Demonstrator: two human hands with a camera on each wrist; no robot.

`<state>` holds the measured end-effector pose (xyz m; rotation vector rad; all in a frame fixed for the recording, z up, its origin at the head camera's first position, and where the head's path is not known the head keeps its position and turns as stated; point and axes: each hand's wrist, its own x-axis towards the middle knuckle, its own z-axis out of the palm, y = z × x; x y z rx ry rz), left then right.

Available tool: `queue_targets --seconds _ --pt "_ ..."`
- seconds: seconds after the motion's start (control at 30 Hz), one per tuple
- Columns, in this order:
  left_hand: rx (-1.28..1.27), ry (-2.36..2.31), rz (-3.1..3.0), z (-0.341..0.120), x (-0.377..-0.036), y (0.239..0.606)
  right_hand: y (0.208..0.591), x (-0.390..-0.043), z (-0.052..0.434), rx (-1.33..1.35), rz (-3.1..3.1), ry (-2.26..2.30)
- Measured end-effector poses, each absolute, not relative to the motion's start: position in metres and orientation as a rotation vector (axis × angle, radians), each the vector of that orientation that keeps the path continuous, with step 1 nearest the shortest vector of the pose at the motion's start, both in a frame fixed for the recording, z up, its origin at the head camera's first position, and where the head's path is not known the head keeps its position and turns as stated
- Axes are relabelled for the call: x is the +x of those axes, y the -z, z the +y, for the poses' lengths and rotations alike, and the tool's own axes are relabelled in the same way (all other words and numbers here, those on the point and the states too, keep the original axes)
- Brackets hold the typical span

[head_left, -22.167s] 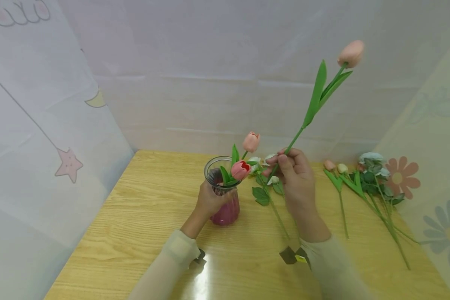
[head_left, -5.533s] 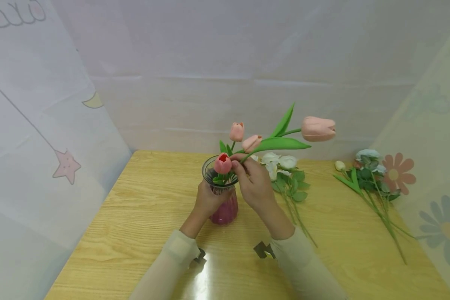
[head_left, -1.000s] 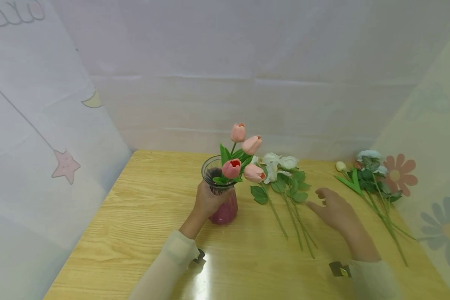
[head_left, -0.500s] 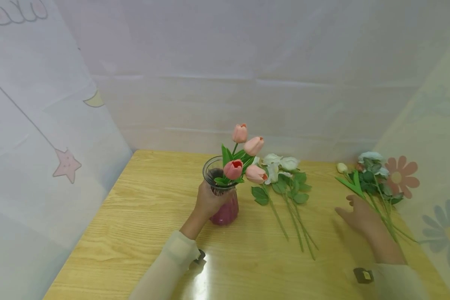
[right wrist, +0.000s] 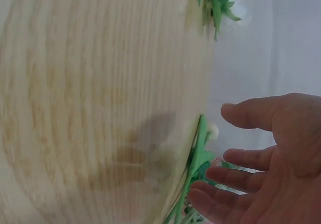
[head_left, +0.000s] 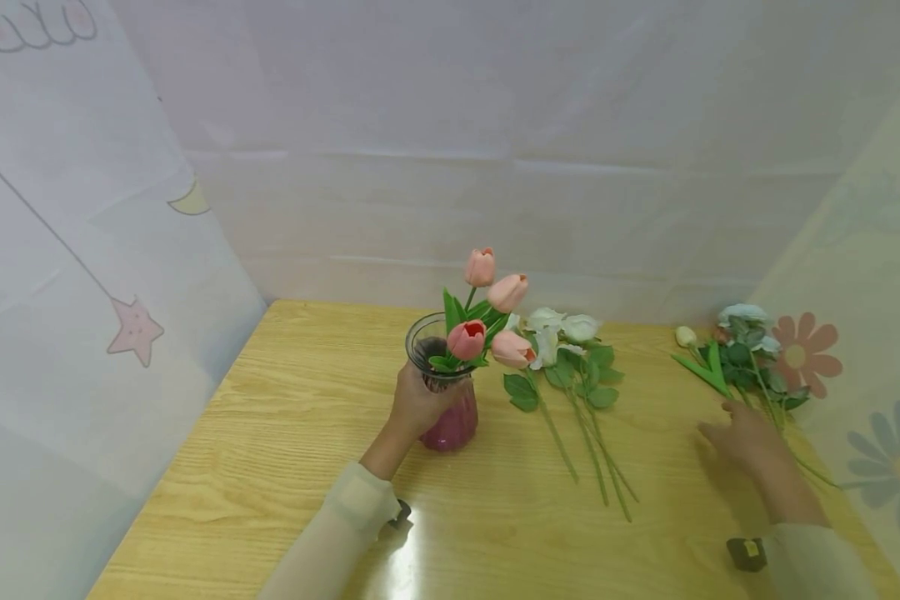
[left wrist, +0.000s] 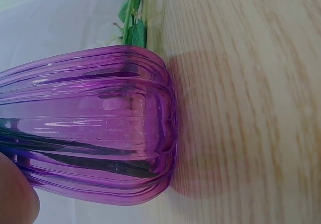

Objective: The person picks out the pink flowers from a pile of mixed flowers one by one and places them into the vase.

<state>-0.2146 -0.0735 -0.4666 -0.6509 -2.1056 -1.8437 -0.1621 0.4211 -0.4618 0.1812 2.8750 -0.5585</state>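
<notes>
My left hand [head_left: 417, 403] grips a ribbed purple-pink glass vase [head_left: 446, 388] [left wrist: 95, 128] standing on the wooden table [head_left: 285, 433]. Several pink tulips [head_left: 495, 321] stand in the vase. My right hand [head_left: 746, 437] [right wrist: 266, 153] hovers open, fingers spread, just above the table beside a bunch of green stems with pale flowers [head_left: 742, 354] [right wrist: 198, 166] at the right; it holds nothing. White roses with leafy stems [head_left: 570, 358] lie on the table between the vase and my right hand.
White cloth walls close in the table on the left, back and right. The table's front edge lies near my sleeves. Bare wood shows at the left and front [head_left: 270, 500].
My right hand has moved rightward across the table, from near the white roses to beside the bunch at the right. The left hand and vase have stayed put.
</notes>
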Motion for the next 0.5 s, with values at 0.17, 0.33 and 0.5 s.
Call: queue_targets --seconds 0.17,0.33,0.5 --pt "-0.639 1.847 -2.113 -0.074 -0.214 0.467 0.467 -0.167 0.436 0.19 2.848 0.517" --pt "-0.644 1.877 -2.104 -0.074 -0.214 0.467 0.471 -0.169 0.445 0.201 2.843 0.492" --pt "-0.644 1.863 -2.114 -0.074 -0.214 0.468 0.474 -0.17 0.451 0.195 2.84 0.475"
